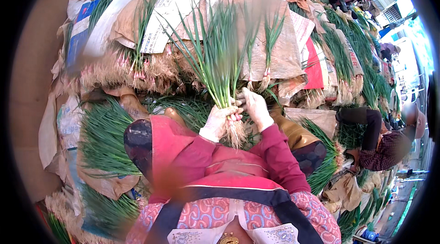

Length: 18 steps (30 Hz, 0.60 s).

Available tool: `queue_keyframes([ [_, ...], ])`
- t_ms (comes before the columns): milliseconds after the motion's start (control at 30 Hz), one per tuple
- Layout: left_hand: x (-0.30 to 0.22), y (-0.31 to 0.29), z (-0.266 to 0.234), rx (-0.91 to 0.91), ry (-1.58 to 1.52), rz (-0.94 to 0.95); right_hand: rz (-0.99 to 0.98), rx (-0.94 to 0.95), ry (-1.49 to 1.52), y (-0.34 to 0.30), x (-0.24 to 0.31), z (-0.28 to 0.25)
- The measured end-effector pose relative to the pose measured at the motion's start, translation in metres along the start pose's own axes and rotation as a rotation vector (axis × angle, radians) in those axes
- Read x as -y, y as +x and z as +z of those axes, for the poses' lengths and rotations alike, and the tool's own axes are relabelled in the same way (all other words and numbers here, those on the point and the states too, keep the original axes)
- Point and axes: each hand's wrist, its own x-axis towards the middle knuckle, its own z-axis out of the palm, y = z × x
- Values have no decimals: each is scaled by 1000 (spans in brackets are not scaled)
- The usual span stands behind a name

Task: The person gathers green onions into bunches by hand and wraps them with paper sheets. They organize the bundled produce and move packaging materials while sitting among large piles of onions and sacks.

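Observation:
My left hand (216,122), in a whitish glove, is wrapped round the lower stalks of a bunch of spring onions (219,56). The green leaves fan out away from me, while pinkish bulbs and pale, stringy roots hang toward my lap. Against the right side of the bunch, my gloved right hand (255,108) has its fingers bent together; what they pinch, if anything, is hidden. Just beyond the hands, a few loose spring onions (271,44) lie on a brown sack (288,58).
Rows of spring onions with bulbs and roots (137,67) lie under sacks ahead. More leafy heaps (107,129) lie to my left. At the right, a person in a checked shirt (382,152) bends over onions. A brown wall (30,106) bounds the far left.

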Motion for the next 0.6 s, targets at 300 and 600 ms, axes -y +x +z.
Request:
queue_keyframes([
  [300, -9, -16, -3, 127, -139, 9, 259, 178, 903, 24, -14, 33],
  [600, 1, -10, -14, 136, -171, -48, 225, 231, 750, 8, -21, 26],
])
